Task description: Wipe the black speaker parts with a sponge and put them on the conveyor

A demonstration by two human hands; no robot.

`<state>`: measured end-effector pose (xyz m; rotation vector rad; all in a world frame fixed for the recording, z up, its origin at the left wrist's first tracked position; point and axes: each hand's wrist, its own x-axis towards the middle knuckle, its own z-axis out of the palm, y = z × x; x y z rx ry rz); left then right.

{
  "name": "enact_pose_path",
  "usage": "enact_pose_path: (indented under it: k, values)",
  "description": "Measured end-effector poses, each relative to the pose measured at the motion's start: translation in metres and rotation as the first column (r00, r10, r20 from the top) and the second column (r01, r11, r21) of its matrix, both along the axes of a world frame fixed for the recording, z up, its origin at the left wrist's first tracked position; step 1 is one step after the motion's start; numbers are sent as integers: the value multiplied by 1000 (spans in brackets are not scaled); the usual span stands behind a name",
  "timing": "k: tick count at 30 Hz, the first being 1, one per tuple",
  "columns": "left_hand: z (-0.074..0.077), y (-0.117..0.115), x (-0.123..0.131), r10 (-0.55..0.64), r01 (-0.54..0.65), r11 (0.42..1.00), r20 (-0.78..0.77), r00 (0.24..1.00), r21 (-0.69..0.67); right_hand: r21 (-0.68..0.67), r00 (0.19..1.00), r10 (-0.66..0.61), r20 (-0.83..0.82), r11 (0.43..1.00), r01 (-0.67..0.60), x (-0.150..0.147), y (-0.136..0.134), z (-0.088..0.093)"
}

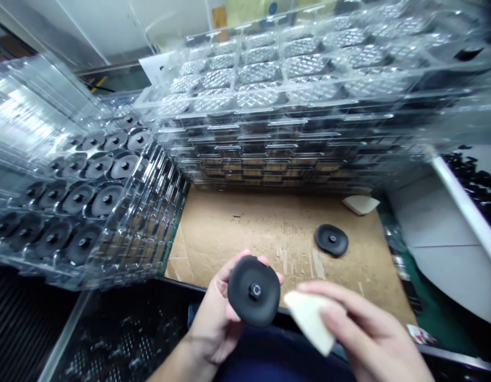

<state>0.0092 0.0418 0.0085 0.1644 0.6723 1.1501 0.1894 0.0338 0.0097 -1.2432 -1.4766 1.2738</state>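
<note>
My left hand (221, 313) holds a black rounded disc (249, 310) from beneath and behind, its small central post facing up towards me. Just right of it, my right hand (360, 323) pinches a cream wedge-shaped pad (312, 318) between thumb and fingers. The pad's tip is close to the disc's right edge, with a small gap between them. A second black disc (332, 240) lies flat on the cardboard (229, 223), and another cream wedge (361, 204) rests at the cardboard's far right corner.
Stacked clear plastic trays (261, 95) stand along the back. On the left, another tray stack (137, 212) holds rows of black discs. A white-edged bin (460, 207) with small black parts is at the right. A black perforated crate (121, 329) sits at lower left.
</note>
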Motion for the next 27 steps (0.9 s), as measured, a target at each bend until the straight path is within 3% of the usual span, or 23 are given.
enact_pose_path:
  k: [2,5,8,10,12,14,16,18,20,23,27]
  values:
    - [3,0,2,4,-4,1000,-21,1000,-14,-63,980,-180,80,981,185,7,2,-5]
    - [9,-2,8,19,-21,999,-59,998,-31,111,952,-266,154,962,251,0,3,4]
    - [9,-4,10,20,-28,997,-123,992,-68,414,958,-173,229,908,65,-22,6,22]
    - [5,-4,9,16,-32,995,-162,987,-99,509,946,-43,322,850,-135,-34,11,30]
    - [0,-4,8,52,-78,990,-201,978,-120,454,910,89,405,844,-285,-41,17,35]
    - [-3,-5,9,90,-122,983,-225,970,-134,374,889,144,434,869,-323,-46,23,37]
    - [-2,-7,11,65,-94,986,-201,977,-137,437,910,33,413,870,-230,-50,26,36]
    - [-1,-9,12,38,-60,990,-168,985,-129,537,931,-59,359,830,-154,-51,26,34]
    - [1,-9,9,38,-52,994,-135,990,-95,529,934,27,355,818,-225,-44,21,33]
    - [-1,-8,2,4,-8,999,-88,996,-46,410,880,169,444,835,-368,-24,11,34]
    - [0,-5,2,-86,83,991,-20,996,-104,413,813,4,582,860,-300,-13,12,40]
